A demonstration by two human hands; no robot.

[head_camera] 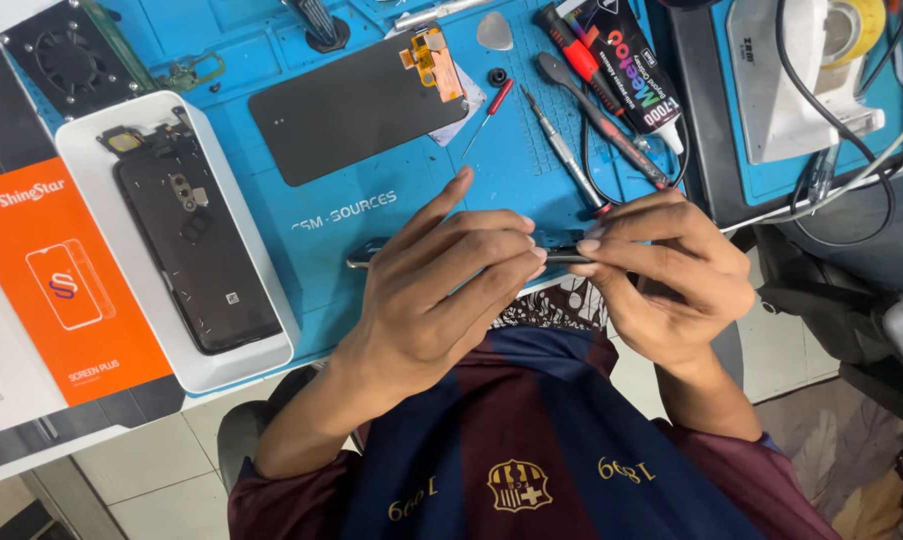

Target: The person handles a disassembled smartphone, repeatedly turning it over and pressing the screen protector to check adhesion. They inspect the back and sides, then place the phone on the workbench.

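Both hands, left [441, 290] and right [671, 275], pinch the phone frame [371, 252] edge-on; screen [356, 105] lies unfitted on the mat [511, 160]; assembly looks unfinished.

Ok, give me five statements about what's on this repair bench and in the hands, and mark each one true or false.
1. Both hands grip one thin phone body edge-on: the left hand and the right hand pinch the phone frame. True.
2. The white tray holds an opened phone. True.
3. The black display panel lies inside the white tray. False: it lies on the blue mat, beside the tray.
4. The red-handled screwdriver is in the right hand. False: it lies on the mat.
5. The black glue tube lies on the mat. True.
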